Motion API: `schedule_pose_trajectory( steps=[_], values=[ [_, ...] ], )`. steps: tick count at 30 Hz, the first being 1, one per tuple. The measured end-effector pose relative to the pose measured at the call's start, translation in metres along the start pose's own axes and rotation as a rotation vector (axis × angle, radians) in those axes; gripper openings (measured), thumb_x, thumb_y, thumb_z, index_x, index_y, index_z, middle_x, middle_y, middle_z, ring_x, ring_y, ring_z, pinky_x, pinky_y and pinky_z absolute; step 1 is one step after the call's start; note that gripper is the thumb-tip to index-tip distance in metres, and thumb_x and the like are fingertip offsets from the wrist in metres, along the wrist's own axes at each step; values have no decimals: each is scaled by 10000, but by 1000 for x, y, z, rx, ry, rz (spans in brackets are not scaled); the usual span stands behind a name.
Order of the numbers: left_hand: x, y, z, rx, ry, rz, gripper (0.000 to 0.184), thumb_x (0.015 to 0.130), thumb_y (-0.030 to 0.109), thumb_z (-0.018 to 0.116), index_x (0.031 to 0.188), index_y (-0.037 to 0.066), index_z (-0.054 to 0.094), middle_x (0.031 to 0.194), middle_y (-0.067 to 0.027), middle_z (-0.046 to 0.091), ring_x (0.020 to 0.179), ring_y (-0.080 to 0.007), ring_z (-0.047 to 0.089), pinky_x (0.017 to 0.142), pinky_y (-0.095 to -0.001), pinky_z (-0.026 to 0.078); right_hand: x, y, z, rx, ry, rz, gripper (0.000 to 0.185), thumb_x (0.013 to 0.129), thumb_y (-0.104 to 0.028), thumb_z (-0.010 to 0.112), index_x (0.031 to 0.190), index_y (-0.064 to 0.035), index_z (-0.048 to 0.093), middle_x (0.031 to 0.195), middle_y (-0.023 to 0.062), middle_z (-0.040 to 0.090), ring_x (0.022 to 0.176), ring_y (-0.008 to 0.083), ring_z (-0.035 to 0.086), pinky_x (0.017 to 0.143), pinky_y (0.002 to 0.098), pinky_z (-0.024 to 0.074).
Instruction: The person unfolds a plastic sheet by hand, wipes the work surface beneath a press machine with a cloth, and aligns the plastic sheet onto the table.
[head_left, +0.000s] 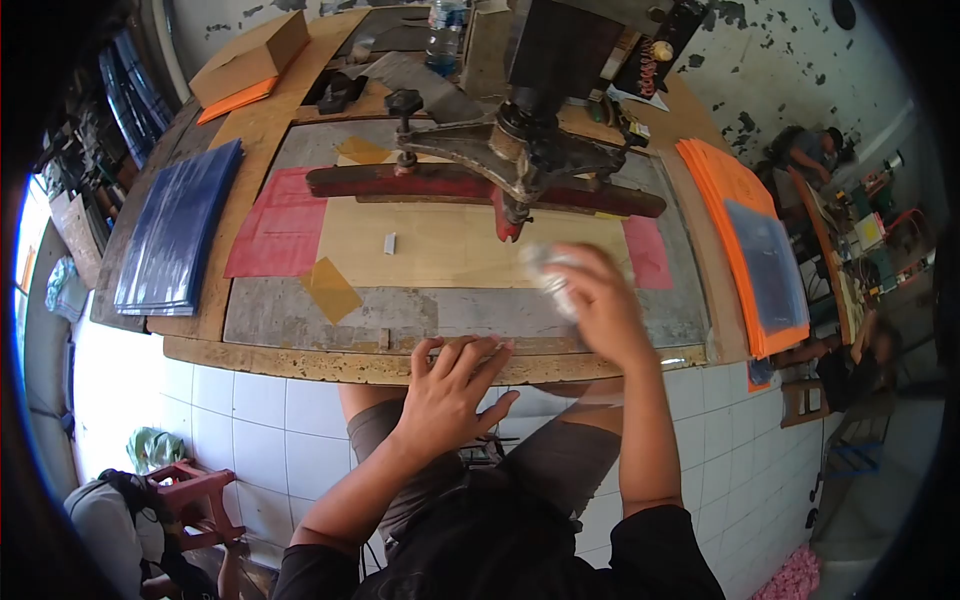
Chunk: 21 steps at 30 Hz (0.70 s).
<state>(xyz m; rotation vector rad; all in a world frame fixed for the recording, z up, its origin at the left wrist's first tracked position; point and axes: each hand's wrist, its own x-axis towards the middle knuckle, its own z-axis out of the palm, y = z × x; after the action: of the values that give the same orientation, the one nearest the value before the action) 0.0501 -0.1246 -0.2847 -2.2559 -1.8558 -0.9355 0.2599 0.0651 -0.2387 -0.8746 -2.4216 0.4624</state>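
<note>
My left hand [450, 390] rests on the table's wooden front edge [270, 362], fingers spread, holding nothing. Over the right part of the pale yellow sheet [450, 250], my right hand [595, 290] grips a white cloth [553, 280], blurred by motion. Red patches [275, 225] [648, 252] flank the sheet, and a small grey-white piece [390, 243] lies on it. Above the sheet's back part stands a black metal press [520, 150] with a long red bar [420, 187]; its red pointed tip is just left of the cloth.
Blue plastic sheets [180, 230] lie at the left. Orange sheets [720, 230] with a clear blue sleeve [765, 260] lie at the right. A cardboard box [250, 60] and a water bottle [443, 38] stand behind. People are at the far right and lower left.
</note>
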Motion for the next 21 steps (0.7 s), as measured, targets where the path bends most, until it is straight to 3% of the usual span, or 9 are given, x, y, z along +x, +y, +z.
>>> schedule_pose_trajectory(
  steps=[3,6,7,8,10,13,16,19,21],
  values=[
    [1,1,0,5,14,-1,600,901,444,842,1420,169,715,1378,-5,663,1298,-220,603,1157,-528,360,-17,88,-28,-216,227,197,423,967,35,670,1335,-142,780,1476,85,671,1392,361,581,1196,488,470],
    [1,1,0,8,16,5,605,898,443,843,1425,173,716,1371,-6,663,1291,-223,604,1158,-527,359,-14,71,-39,-458,211,256,407,986,19,657,1350,-127,767,1469,80,674,1346,367,598,1166,485,484],
    [1,1,1,9,21,9,606,897,444,844,1425,175,717,1370,-7,662,1290,-224,604,1158,-527,358,-18,51,-32,-451,189,206,410,986,9,655,1357,-127,765,1477,75,666,1317,372,604,1152,507,484],
    [1,1,2,11,27,8,607,896,445,844,1425,177,717,1369,-7,661,1289,-224,604,1158,-527,358,-19,25,-19,-219,131,244,426,984,1,658,1370,-144,764,1482,65,660,1352,370,593,1168,521,475],
    [1,1,2,13,18,2,608,893,444,848,1426,181,717,1375,-8,658,1288,-225,605,1155,-528,359,-35,-30,7,-233,33,-146,440,961,6,680,1361,-152,770,1458,60,675,1374,350,596,1186,501,475],
    [2,2,0,17,7,-1,614,889,446,854,1427,184,717,1379,-8,653,1288,-227,606,1152,-530,361,-47,-48,1,-114,-59,-161,436,940,-3,710,1342,-158,780,1451,52,679,1389,344,596,1210,483,466],
    [1,2,-1,22,2,-2,610,885,449,859,1417,186,720,1380,-6,650,1290,-230,607,1151,-532,362,-46,30,-21,3,133,231,402,961,-19,707,1332,-157,778,1495,88,649,1396,368,575,1179,510,476],
    [2,3,1,19,13,-5,598,880,450,862,1400,187,725,1377,-5,652,1294,-230,606,1151,-533,361,-45,54,-26,-395,326,360,391,984,-17,672,1335,-156,774,1484,118,648,1399,373,569,1154,516,479],
    [4,2,2,16,21,-7,589,877,448,863,1387,187,729,1372,-4,654,1296,-230,606,1151,-534,360,-49,7,-4,-349,201,215,383,992,-36,671,1340,-165,768,1476,104,644,1409,387,557,1170,521,466]
  ],
)
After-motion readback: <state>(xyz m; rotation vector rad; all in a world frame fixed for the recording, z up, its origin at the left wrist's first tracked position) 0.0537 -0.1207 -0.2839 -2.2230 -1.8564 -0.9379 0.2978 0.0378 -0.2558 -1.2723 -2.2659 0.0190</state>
